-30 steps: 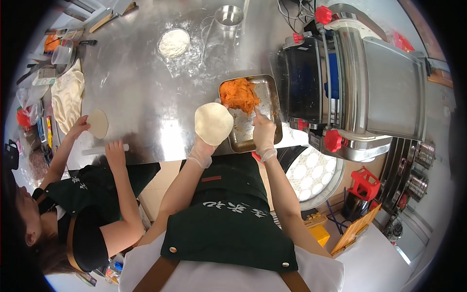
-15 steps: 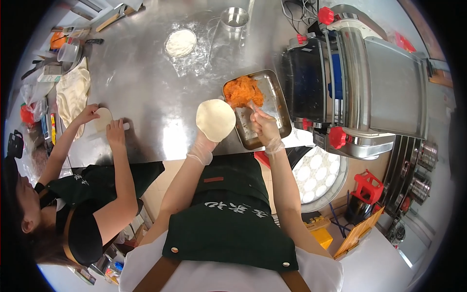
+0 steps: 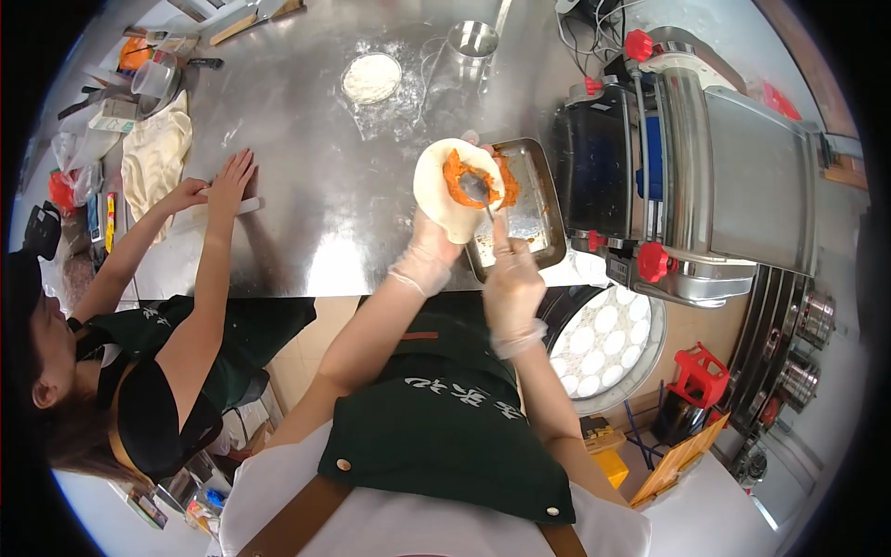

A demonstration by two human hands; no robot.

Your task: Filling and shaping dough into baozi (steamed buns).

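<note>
My left hand (image 3: 435, 243), in a clear plastic glove, bears a round dough wrapper (image 3: 431, 186) from beneath. Its fingertips show past the wrapper's far edge, while the rest of the fingers are hidden under the dough. Orange filling (image 3: 454, 169) lies on the wrapper's right half. My right hand (image 3: 514, 290), also gloved, grips a metal spoon (image 3: 474, 188), whose bowl presses into that filling. Beneath and to the right of the wrapper stands a shallow metal tray (image 3: 535, 206), with more orange filling partly hidden by the wrapper.
Floured dough (image 3: 372, 78) and a metal ring-like container (image 3: 473, 40) sit farther back on the steel table (image 3: 297, 121). A roller machine (image 3: 682, 167) stands at right. A co-worker's hands (image 3: 227, 181) rest by a rolling pin at left. White rounds fill a pan (image 3: 603, 339) below the table.
The wrapper has moved right, partly over the tray, and now carries orange filling. My right hand has brought the spoon from the tray onto it. The co-worker's hands have shifted together.
</note>
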